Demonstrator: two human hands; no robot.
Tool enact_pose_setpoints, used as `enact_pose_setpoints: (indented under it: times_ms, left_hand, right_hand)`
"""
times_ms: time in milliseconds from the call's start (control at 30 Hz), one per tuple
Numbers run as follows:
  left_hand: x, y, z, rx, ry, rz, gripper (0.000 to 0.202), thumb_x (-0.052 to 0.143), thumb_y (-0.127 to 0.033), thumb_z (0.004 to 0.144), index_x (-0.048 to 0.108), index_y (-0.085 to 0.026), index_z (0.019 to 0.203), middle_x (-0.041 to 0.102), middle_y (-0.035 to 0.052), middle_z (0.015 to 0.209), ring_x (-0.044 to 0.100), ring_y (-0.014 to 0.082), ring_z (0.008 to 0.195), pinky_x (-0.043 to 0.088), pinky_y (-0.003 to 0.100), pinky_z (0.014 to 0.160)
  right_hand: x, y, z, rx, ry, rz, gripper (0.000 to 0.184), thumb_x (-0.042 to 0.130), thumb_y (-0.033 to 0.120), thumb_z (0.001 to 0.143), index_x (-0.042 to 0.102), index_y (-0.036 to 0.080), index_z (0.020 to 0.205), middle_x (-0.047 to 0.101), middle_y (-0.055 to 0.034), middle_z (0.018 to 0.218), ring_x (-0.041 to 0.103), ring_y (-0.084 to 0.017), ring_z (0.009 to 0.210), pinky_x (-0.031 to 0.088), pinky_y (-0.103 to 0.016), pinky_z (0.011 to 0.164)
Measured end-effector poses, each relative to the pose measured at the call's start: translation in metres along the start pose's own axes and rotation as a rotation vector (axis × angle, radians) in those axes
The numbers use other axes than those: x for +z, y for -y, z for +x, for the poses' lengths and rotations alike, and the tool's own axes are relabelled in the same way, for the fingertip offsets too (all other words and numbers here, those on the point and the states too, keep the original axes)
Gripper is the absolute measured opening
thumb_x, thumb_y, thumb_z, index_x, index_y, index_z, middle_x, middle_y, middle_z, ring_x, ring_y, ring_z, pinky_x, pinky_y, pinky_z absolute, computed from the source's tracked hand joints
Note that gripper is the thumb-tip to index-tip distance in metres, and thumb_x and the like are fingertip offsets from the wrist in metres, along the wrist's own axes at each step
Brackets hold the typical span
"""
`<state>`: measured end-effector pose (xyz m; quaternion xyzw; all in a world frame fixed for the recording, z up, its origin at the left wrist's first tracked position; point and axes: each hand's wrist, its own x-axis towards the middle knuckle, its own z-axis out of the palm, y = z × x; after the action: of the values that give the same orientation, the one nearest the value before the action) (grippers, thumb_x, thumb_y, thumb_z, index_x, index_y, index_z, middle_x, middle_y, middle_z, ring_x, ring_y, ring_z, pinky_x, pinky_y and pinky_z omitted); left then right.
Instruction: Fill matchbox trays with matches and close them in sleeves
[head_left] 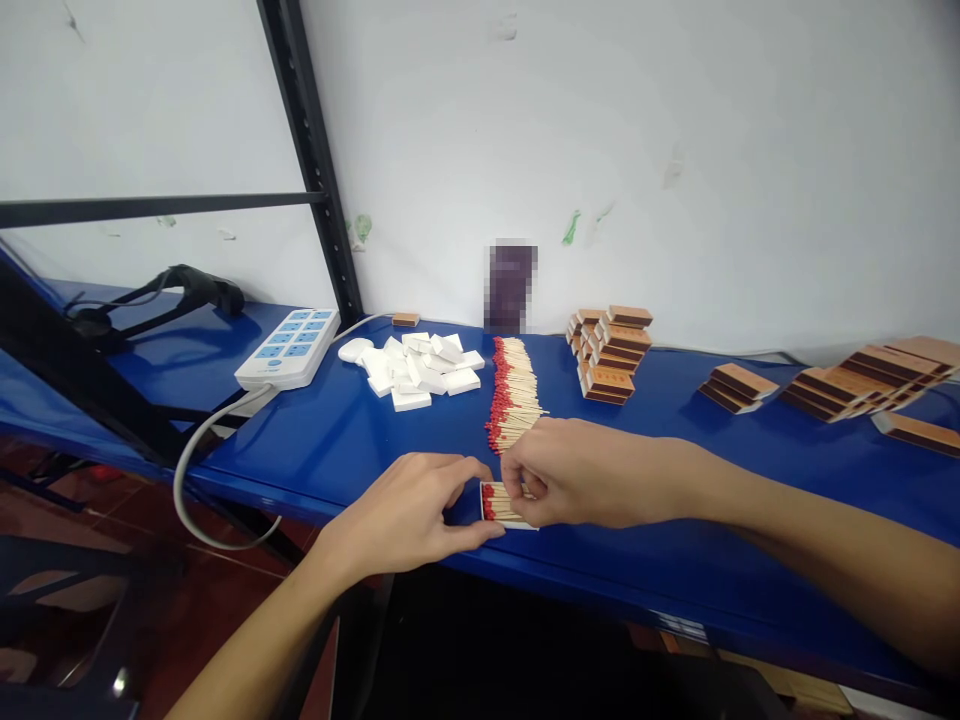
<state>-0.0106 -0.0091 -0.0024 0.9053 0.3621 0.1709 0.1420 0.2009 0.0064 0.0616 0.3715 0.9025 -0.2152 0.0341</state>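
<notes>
Two hands close over one white tray (519, 526) of matches, which could easily tip.
From where I stand, the left hand (420, 510) has thumb and forefinger clamped across the tray's left end, while the right hand (566, 475) bunches its fingers over the other end; whether they grip a match, I can't tell. The tray sits near the table edge (322, 505), so a hard push from the right fingers might skew it and spill sticks, and a careless knuckle could scatter the loose matches (517, 395) just beyond. Counting: one tray between the hands; one row of matches, too many to number; well over a dozen white pieces (424, 370) beyond the left hand; one lone matchbox (406, 320) behind those; three matchbox groups (611, 355) beyond and right of the right hand, overlapping too much to count.
</notes>
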Motion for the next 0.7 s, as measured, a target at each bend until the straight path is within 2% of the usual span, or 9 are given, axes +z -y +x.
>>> enact_pose_setpoints:
  times_ms: [100,200,400,533,700]
  left_hand:
    - [0.0,0.0,-0.001,0.002,-0.002,-0.006,0.032,0.062,-0.048,0.087,0.062,-0.021,0.104,0.047,-0.0056,0.068,0.044,0.0118,0.059,0.032,0.024,0.056]
    - [0.001,0.001,-0.001,0.001,-0.011,-0.007,0.034,0.062,-0.048,0.087,0.062,-0.021,0.107,0.047,-0.0058,0.068,0.044,0.0115,0.059,0.032,0.024,0.057]
    - [0.001,0.001,0.0,-0.007,-0.004,-0.009,0.033,0.062,-0.048,0.087,0.061,-0.022,0.107,0.047,-0.0059,0.068,0.045,0.0118,0.06,0.032,0.024,0.058]
    - [0.002,0.001,0.0,-0.005,0.003,-0.007,0.033,0.062,-0.048,0.087,0.061,-0.022,0.107,0.047,-0.0059,0.068,0.045,0.0119,0.059,0.032,0.024,0.057]
    - [0.001,0.0,0.0,0.007,0.002,0.009,0.031,0.061,-0.048,0.087,0.061,-0.02,0.101,0.047,-0.0051,0.068,0.043,0.0122,0.058,0.031,0.025,0.056]
  right_hand:
    - [-0.005,-0.006,0.002,0.031,-0.037,-0.063,0.009,0.057,0.023,0.078,0.064,0.02,0.073,0.063,0.0013,0.067,0.053,-0.012,0.062,0.032,-0.024,0.053]
    - [-0.009,-0.013,0.004,0.118,-0.058,-0.223,0.011,0.054,0.02,0.079,0.064,0.02,0.073,0.06,0.0003,0.065,0.049,-0.012,0.057,0.029,-0.025,0.051]
    - [0.001,-0.024,0.011,0.127,-0.076,-0.447,0.015,0.05,0.015,0.08,0.06,0.019,0.07,0.059,-0.0019,0.069,0.046,-0.013,0.057,0.025,-0.026,0.051]
    - [0.001,-0.019,0.008,0.086,-0.035,-0.357,0.012,0.052,0.018,0.079,0.057,0.02,0.068,0.059,0.0002,0.065,0.046,-0.013,0.058,0.027,-0.025,0.052]
    - [0.007,-0.005,0.002,0.011,-0.08,-0.188,0.011,0.055,0.022,0.079,0.054,0.02,0.068,0.057,0.0025,0.063,0.044,-0.011,0.057,0.027,-0.024,0.053]
